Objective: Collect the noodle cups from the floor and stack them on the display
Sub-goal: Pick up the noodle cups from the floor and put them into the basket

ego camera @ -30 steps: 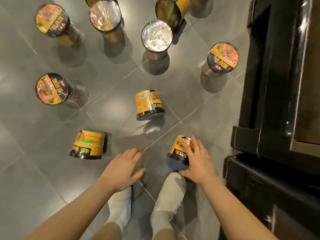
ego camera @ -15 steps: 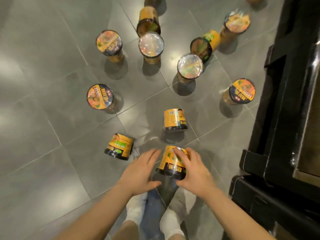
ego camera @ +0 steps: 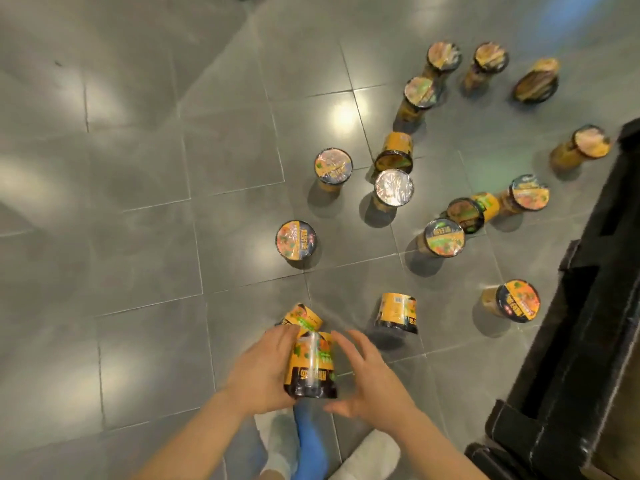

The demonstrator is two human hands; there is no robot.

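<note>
Gripping yellow-and-black noodle cup (ego camera: 312, 367), writing unreadable

The left hand (ego camera: 260, 370) hid part of a fallen cup (ego camera: 300, 318); far cups (ego camera: 485, 69) were blurred; the display (ego camera: 588, 341) ran off-frame.

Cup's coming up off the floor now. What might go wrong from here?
1. The left hand alone grips the held cup; the right hand is open beside it, so the shiny wrap could slip.
2. A tipped cup lies just past the fingers and could get knocked.
3. Cups crowd the floor by the black display, a tripping risk.
</note>
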